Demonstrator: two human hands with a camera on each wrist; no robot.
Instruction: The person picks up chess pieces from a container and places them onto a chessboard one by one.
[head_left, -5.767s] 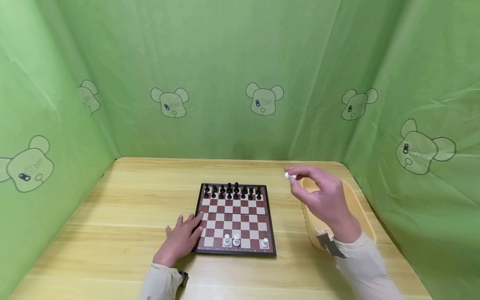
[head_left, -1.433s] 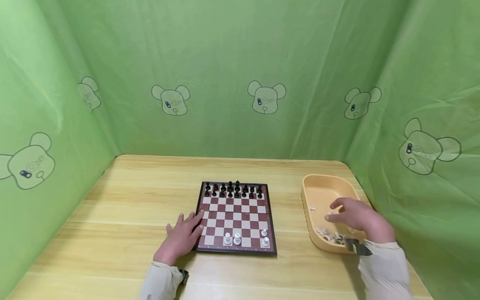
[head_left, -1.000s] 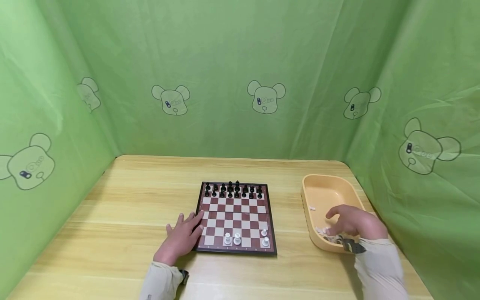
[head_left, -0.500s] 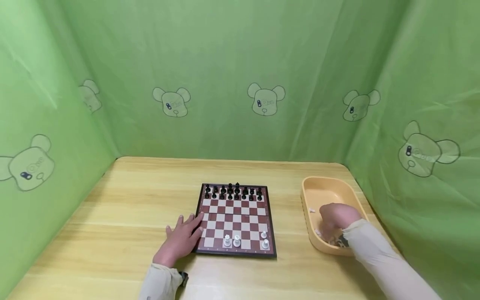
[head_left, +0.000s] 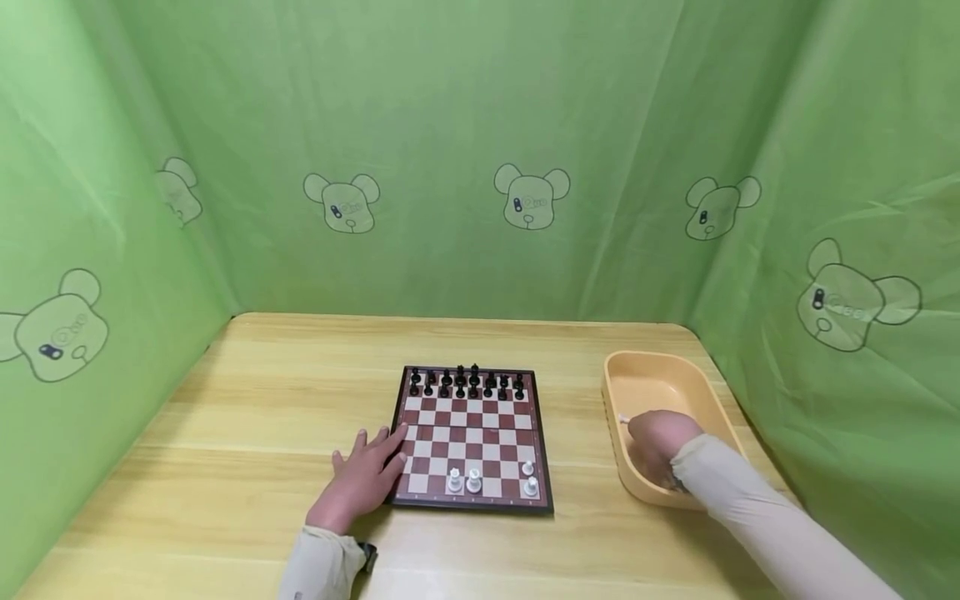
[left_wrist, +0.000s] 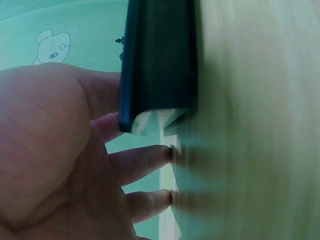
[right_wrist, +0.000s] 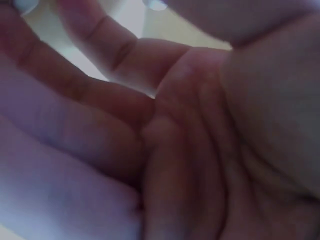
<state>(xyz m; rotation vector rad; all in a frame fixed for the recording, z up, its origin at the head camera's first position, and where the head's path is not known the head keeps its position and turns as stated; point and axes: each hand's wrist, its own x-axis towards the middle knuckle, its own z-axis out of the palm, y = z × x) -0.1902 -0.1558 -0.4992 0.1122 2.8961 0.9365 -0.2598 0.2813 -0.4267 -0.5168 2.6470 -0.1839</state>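
Observation:
A chessboard point(head_left: 480, 450) lies unfolded on the table. My left hand point(head_left: 363, 479) rests at its left edge, fingers spread, some on the board and others on the tabletop. In the left wrist view the board's dark side point(left_wrist: 160, 55) stands close to those fingers. My right hand point(head_left: 663, 437) reaches down into the orange tray point(head_left: 652, 360); its fingertips are hidden in the head view. The right wrist view shows its bent fingers point(right_wrist: 115, 50) but not whether they hold anything. A small white chess piece point(head_left: 624, 419) lies near the tray's left wall.
Two rows of black chess pieces point(head_left: 467, 383) stand along the board's far side. Near its front edge stand two taller white pieces point(head_left: 474, 480), a white rook point(head_left: 531, 486) and a white pawn point(head_left: 528, 467). Green curtains point(head_left: 480, 267) enclose the wooden table point(head_left: 300, 375).
A white pawn was set on the board in front of the rook. My right hand then went back into the tray and moved left and downward there. The left hand has stayed put.

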